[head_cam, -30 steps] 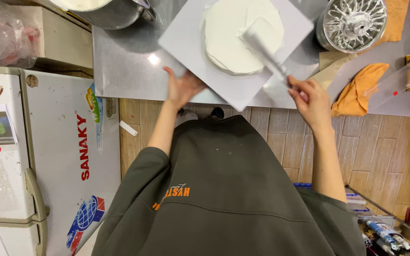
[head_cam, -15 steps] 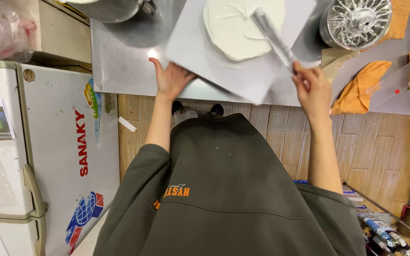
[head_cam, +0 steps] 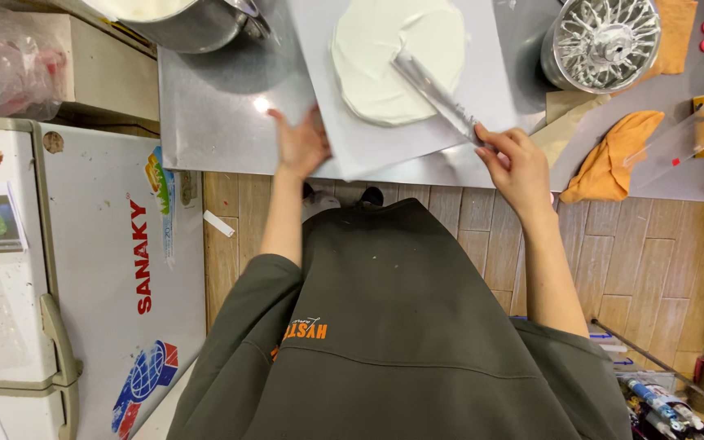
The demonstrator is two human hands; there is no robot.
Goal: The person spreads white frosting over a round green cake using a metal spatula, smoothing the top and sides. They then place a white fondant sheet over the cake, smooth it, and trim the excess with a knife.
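Right hand closed round spatula handle, blade flat on white cake at board centre. Left hand open, fingers spread on board edge. Best: shallow blade angle, light pressure, board held steady

cake on board; pot left, ribbed mould right, cloth beyond

Round white cake on square grey board; long metal spatula flat across icing.
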